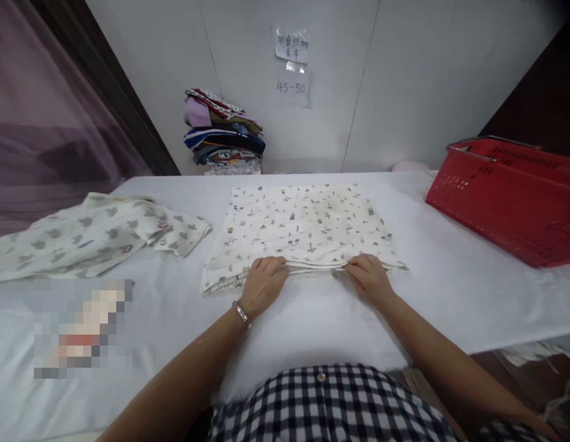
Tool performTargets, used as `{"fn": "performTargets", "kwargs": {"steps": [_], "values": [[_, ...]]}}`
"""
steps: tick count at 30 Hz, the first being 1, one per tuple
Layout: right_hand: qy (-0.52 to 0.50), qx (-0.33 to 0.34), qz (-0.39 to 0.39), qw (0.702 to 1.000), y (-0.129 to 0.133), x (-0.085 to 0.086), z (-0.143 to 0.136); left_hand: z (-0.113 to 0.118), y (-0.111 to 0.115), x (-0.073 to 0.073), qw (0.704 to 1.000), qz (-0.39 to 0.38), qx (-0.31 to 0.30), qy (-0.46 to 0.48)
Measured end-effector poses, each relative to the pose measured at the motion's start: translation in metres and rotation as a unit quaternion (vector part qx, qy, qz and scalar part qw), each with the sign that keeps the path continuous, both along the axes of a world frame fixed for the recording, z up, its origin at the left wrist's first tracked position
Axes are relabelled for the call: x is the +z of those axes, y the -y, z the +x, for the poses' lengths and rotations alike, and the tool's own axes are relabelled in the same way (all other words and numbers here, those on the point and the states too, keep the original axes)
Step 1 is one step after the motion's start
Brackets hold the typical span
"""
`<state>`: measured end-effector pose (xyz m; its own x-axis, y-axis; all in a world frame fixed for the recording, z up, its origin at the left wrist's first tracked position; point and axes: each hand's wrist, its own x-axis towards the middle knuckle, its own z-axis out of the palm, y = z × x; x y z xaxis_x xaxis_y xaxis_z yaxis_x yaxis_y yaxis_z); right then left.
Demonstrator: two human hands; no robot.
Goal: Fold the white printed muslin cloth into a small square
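Observation:
A white cloth with small grey and green prints lies folded in layers on the white-covered table. My left hand grips its near edge left of the middle, fingers curled over the layers. Farther right along the same edge, my right hand pinches the cloth, with the thumb hidden beneath. Between the hands the stacked layers bunch slightly along the edge. The cloth's near left corner sticks out past my left hand.
A second white cloth with grey prints lies crumpled at the left. Behind the table rises a pile of folded fabrics. A red plastic basket stands at the right. Papers with writing hang on the wall. A pixelated patch covers something at the lower left.

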<state>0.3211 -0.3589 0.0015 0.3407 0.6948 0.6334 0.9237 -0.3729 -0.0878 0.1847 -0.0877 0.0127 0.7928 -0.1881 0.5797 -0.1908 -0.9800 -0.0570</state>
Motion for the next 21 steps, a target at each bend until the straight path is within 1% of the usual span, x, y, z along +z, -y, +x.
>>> {"fn": "performTargets", "kwargs": {"steps": [2, 6, 13, 18, 21], "values": [[0.02, -0.003, 0.013, 1.0, -0.0002, 0.0004, -0.0006, -0.0005, 0.0008, 0.001, 1.0, 0.002, -0.009, 0.021], [0.012, 0.027, -0.006, 1.0, -0.0005, 0.0009, -0.0001, 0.0008, 0.0008, 0.0022, 0.999, -0.015, -0.032, 0.01], [-0.022, 0.068, -0.039, 0.997, 0.0004, -0.0023, 0.0024, 0.0029, -0.0012, 0.0, 0.992, -0.025, -0.088, -0.09], [-0.038, 0.068, -0.033, 0.996, 0.0009, -0.0032, 0.003, 0.0035, 0.0005, 0.0027, 0.994, -0.047, -0.067, -0.079], [-0.045, 0.069, -0.027, 0.996, 0.0008, -0.0052, 0.0044, 0.004, 0.0009, 0.002, 0.993, -0.064, -0.064, -0.072]]}}
